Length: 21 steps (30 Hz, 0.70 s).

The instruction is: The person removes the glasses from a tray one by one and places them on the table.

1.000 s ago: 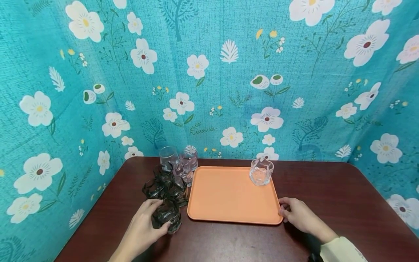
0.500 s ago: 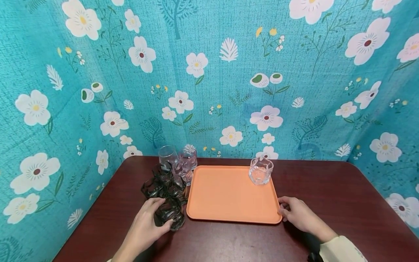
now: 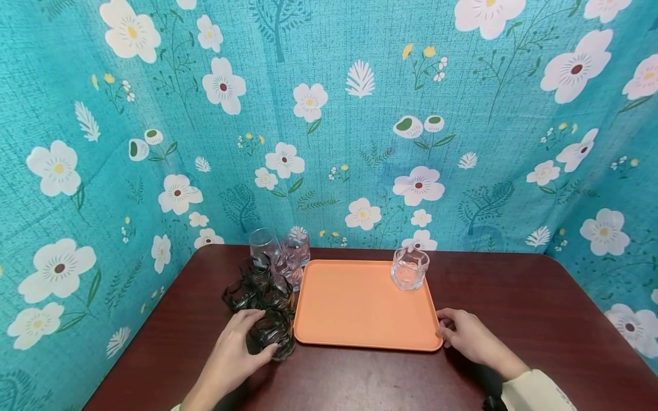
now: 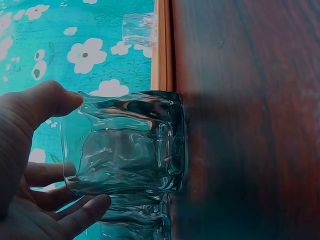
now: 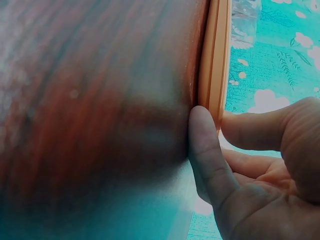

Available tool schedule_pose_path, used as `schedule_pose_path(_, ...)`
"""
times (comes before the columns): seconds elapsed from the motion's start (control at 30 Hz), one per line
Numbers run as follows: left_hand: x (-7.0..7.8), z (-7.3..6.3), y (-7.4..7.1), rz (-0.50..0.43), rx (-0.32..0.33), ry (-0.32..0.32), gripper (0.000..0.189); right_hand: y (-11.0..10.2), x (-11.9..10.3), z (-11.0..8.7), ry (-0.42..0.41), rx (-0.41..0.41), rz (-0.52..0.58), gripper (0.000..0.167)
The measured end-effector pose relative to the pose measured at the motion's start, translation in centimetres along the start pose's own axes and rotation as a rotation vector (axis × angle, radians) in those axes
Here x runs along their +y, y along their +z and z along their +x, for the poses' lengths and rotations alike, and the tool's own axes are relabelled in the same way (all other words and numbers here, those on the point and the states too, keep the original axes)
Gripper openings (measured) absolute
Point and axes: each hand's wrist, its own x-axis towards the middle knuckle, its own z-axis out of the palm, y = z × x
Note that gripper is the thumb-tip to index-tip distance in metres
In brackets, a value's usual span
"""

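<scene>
My left hand [image 3: 232, 353] grips a dark tinted drinking glass [image 3: 272, 334] by its sides near the rim. In the left wrist view this glass [image 4: 127, 145] stands upright on the table, thumb on one side and fingers on the other. It sits close by the near left corner of an orange tray [image 3: 360, 308]. My right hand [image 3: 465, 335] pinches the tray's right edge near its front corner, and the right wrist view shows thumb and finger [image 5: 206, 132] at the rim. A clear faceted glass [image 3: 409, 269] stands in the tray's far right corner.
Several more dark glasses [image 3: 240, 295] cluster just behind the left hand, left of the tray. Beyond them are pinkish glasses [image 3: 295, 249] and a taller clear glass [image 3: 264, 242]. A flowered turquoise cloth [image 3: 329, 142] hangs behind the brown table [image 3: 514, 308].
My left hand has shifted the dark glass a little to the right, up near the tray's corner. The right hand keeps its place on the tray edge.
</scene>
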Motion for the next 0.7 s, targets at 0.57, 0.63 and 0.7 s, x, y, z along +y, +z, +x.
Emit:
schedule_pose_path(0.57,0.9,0.4,-0.5,-0.011,0.115,0.084,0.06,0.1,0.1,0.1,0.033,0.006,-0.005,0.034)
schedule_pose_path(0.63,1.4,0.6,-0.8,-0.026,0.133,0.107,0.059,0.1,0.1,0.1,0.031,0.008,-0.006,0.034)
schedule_pose_path(0.7,2.0,0.9,-1.0,-0.043,0.143,0.133,0.059,0.1,0.2,0.1,0.031,0.008,-0.01,0.034)
